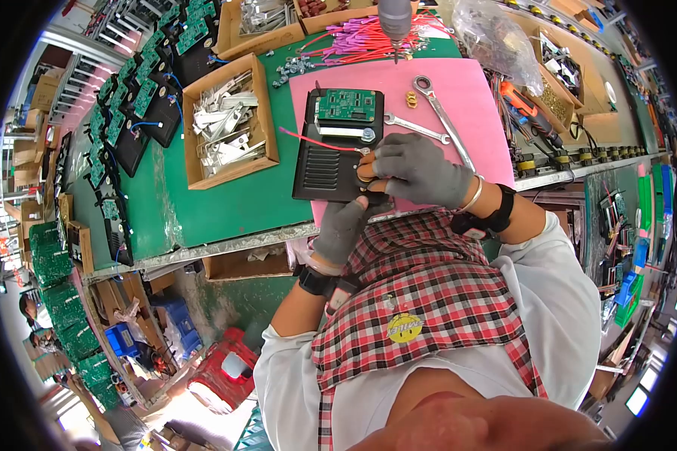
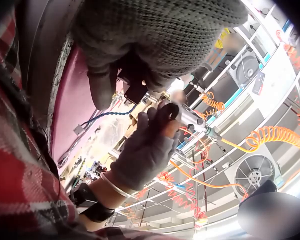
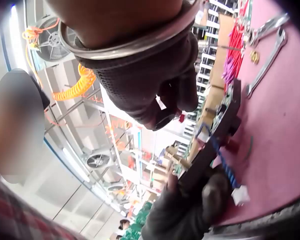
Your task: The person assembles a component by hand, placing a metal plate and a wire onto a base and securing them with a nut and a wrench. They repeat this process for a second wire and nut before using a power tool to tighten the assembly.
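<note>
One black housing (image 1: 320, 169), left hand (image 1: 342, 225) and right hand (image 1: 417, 169) gripping

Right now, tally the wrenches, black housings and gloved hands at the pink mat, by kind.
Wrenches: 2
Black housing: 1
Gloved left hand and right hand: 2
Total: 5

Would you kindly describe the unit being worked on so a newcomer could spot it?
Find the pink mat on the green bench. At its left edge lies a black ribbed case, touched by the left hand and right hand. Unlike the wrenches beside it, it carries a green circuit board and a red wire.
</note>
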### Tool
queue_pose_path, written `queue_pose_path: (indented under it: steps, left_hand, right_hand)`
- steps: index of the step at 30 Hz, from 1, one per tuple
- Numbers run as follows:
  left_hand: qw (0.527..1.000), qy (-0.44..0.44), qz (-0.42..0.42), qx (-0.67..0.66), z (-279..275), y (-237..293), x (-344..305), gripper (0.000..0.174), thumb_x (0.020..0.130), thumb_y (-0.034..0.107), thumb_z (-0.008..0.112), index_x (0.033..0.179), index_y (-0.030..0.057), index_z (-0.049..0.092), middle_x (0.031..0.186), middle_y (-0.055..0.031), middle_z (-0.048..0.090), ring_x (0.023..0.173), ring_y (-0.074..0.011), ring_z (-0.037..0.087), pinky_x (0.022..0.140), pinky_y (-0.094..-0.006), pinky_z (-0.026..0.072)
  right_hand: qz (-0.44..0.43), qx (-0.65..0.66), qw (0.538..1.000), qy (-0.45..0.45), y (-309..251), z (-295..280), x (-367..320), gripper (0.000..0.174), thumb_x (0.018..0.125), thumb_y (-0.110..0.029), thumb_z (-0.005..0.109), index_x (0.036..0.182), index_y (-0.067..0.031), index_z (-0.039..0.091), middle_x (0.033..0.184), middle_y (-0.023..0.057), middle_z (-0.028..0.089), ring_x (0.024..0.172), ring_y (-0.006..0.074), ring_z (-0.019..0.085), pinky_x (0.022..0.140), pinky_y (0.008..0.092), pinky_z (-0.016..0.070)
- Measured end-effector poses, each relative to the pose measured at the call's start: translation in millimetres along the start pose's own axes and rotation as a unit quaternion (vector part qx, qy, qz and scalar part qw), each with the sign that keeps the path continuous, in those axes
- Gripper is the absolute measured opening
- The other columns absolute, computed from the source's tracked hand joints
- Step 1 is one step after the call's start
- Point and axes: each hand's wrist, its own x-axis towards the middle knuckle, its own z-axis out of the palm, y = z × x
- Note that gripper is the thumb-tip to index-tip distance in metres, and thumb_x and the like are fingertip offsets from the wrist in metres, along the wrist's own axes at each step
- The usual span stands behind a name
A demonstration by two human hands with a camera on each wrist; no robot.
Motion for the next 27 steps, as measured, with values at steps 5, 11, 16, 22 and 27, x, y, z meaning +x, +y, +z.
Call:
queue_pose_path:
  steps: [5,11,16,22,27]
  left_hand:
    - [0.999,-0.021,-0.001,0.029,-6.9,-3.1,0.9,0.05,0.088,0.025,0.048,0.13,0.003,0.032,0.122,-0.0111,0.046,0.111,-0.0222,0.049,0.093,-0.0392,0.0427]
    - [1.0,-0.016,-0.002,0.022,-9.3,-5.4,-0.2,0.05,0.088,0.025,0.049,0.13,0.0032,0.032,0.122,-0.0107,0.045,0.111,-0.0231,0.049,0.092,-0.0412,0.0436]
    - [0.999,-0.019,0.0,0.03,-13.3,-8.9,0.3,0.051,0.087,0.026,0.051,0.129,0.0031,0.033,0.123,-0.011,0.044,0.11,-0.0243,0.049,0.091,-0.0426,0.0447]
    - [0.999,-0.017,0.006,0.032,-12.9,-8.2,2.7,0.055,0.085,0.025,0.056,0.128,0.0029,0.032,0.122,-0.0119,0.044,0.11,-0.0257,0.05,0.09,-0.044,0.0452]
    - [0.999,-0.001,0.002,0.034,-20.0,-17.5,2.7,0.056,0.084,0.024,0.058,0.128,0.0018,0.032,0.119,-0.0126,0.047,0.108,-0.0263,0.051,0.089,-0.0451,0.0456]
  right_hand:
    - [-0.052,-0.038,0.998,0.018,3.6,11.1,-2.9,0.033,0.063,-0.015,0.067,0.095,-0.0099,0.061,0.088,0.0049,0.06,0.089,0.0269,0.057,0.072,0.0369,0.0489]
    - [0.065,-0.028,0.996,-0.054,-10.9,-1.6,3.9,0.051,0.064,-0.02,0.069,0.112,-0.0128,0.055,0.094,0.0047,0.06,0.091,0.0265,0.056,0.074,0.0361,0.0482]
    - [0.035,-0.013,0.994,-0.102,1.4,-5.3,9.6,0.049,0.064,-0.02,0.069,0.111,-0.0134,0.056,0.095,0.0051,0.059,0.095,0.0253,0.053,0.08,0.0364,0.0452]
    - [-0.015,0.012,0.981,-0.193,11.3,3.4,28.7,0.03,0.064,-0.017,0.064,0.093,-0.0102,0.062,0.087,0.0061,0.058,0.09,0.0263,0.052,0.078,0.038,0.0444]
    - [0.021,-0.01,0.965,-0.261,8.2,7.3,39.5,0.023,0.062,-0.019,0.063,0.083,-0.0083,0.063,0.082,0.0063,0.058,0.087,0.0253,0.052,0.072,0.0386,0.0447]
